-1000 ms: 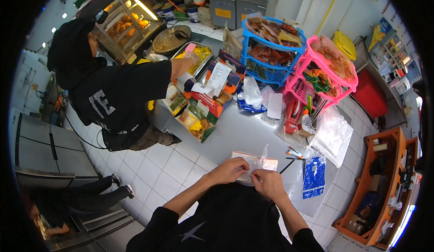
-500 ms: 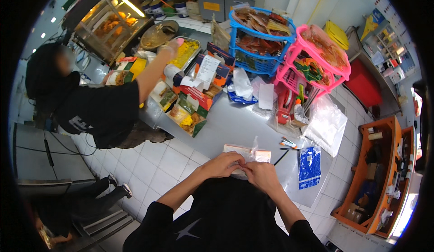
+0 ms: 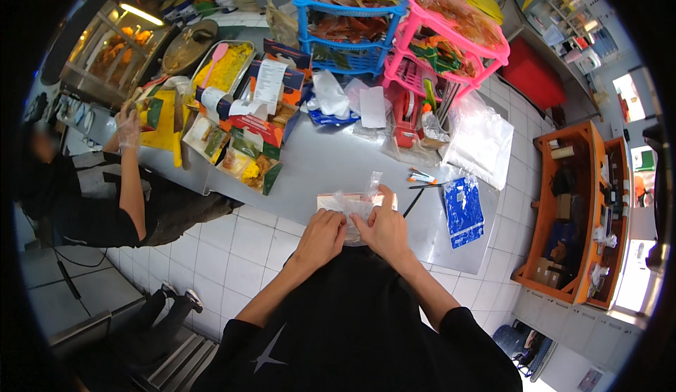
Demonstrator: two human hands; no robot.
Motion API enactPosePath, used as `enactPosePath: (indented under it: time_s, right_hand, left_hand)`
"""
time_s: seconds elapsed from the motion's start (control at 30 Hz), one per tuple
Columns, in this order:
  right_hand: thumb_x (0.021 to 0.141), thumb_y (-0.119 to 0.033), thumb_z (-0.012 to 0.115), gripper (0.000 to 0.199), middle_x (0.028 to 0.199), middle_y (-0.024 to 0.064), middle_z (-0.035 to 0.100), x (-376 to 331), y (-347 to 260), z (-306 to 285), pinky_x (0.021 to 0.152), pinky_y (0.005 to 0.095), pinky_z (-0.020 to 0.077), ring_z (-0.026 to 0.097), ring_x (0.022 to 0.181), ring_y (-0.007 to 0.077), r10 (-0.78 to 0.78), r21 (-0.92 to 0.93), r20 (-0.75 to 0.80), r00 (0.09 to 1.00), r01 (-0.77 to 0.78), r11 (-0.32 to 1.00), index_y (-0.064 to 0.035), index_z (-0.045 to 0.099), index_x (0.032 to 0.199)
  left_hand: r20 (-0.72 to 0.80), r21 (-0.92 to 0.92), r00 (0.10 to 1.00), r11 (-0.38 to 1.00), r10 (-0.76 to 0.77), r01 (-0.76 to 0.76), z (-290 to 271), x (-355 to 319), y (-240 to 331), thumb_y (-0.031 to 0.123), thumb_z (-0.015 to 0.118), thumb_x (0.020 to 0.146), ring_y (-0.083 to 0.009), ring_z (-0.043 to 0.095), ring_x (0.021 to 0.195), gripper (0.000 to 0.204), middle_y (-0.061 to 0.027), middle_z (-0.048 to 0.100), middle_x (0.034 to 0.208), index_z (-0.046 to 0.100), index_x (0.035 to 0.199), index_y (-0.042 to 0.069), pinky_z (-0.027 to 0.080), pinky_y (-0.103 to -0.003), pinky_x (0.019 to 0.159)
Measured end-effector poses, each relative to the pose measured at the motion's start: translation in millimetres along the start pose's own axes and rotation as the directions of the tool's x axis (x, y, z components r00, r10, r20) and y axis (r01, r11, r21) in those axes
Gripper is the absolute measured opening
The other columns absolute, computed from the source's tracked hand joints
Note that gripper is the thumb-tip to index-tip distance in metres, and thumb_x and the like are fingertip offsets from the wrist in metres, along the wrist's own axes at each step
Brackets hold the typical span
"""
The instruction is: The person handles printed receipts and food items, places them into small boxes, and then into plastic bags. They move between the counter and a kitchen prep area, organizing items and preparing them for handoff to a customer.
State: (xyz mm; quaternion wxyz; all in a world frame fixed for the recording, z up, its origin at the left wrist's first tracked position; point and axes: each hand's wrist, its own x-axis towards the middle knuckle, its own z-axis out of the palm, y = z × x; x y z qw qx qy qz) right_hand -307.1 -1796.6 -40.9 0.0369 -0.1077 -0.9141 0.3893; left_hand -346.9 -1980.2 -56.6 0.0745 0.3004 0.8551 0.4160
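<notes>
At the near edge of the steel worktop (image 3: pixel 331 167), left hand (image 3: pixel 320 237) and right hand (image 3: pixel 384 226) side by side, both pinching a clear plastic bag (image 3: pixel 352 205) lying flat there, marker pens (image 3: pixel 421 176) just beyond, blue packet (image 3: pixel 462 211) to the right, co-worker's gloved hand (image 3: pixel 128 126) far left.

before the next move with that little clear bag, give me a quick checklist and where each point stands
1. Both hands on the bag: ok. Left hand and right hand pinch the clear bag at the counter's near edge.
2. Bag resting on the counter: ok.
3. Bag sealed: cannot tell, fingers and glare cover it.
4. Bag contents: cannot tell, too small.
5. Room beside the bag: ok. The pens and blue packet lie apart, to the right.
6. Co-worker's gloved hand out of the way: ok, it is far left by the food trays.
</notes>
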Motion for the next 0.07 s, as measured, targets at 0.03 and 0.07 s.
enactPosePath:
  time_s: [0.03, 0.07]
  right_hand:
    - [0.083, -0.03, 0.079, 0.072, 0.059, 0.0051, 0.064, 3.5, 5.0, 1.3, 0.051, 0.0403, 0.0491, 0.066, 0.053, 0.0268, 0.021, -0.067, 0.094, 0.995, -0.014, 0.998, -0.0055, 0.039, 0.138]
    - [0.082, -0.032, 0.08, 0.077, 0.058, 0.0041, 0.064, 8.2, 11.1, 3.7, 0.05, 0.0403, 0.0492, 0.066, 0.052, 0.0255, 0.029, -0.074, 0.176, 0.984, -0.016, 0.997, -0.01, 0.037, 0.143]
  left_hand:
    - [0.04, 0.049, 0.999, 0.998, 0.034, -0.036, 2.4, 3.5, -2.3, 0.007, 0.07, 0.084, -0.0367, 0.06, 0.089, 0.021, -0.0174, 0.062, 0.092, 0.062, 0.103, 0.006, 0.048, -0.046, 0.084]
    - [0.082, 0.096, 0.994, 0.993, 0.065, -0.073, 4.8, 5.9, -4.5, 0.01, 0.071, 0.084, -0.0369, 0.06, 0.09, 0.021, -0.0177, 0.063, 0.093, 0.063, 0.104, 0.007, 0.047, -0.046, 0.086]
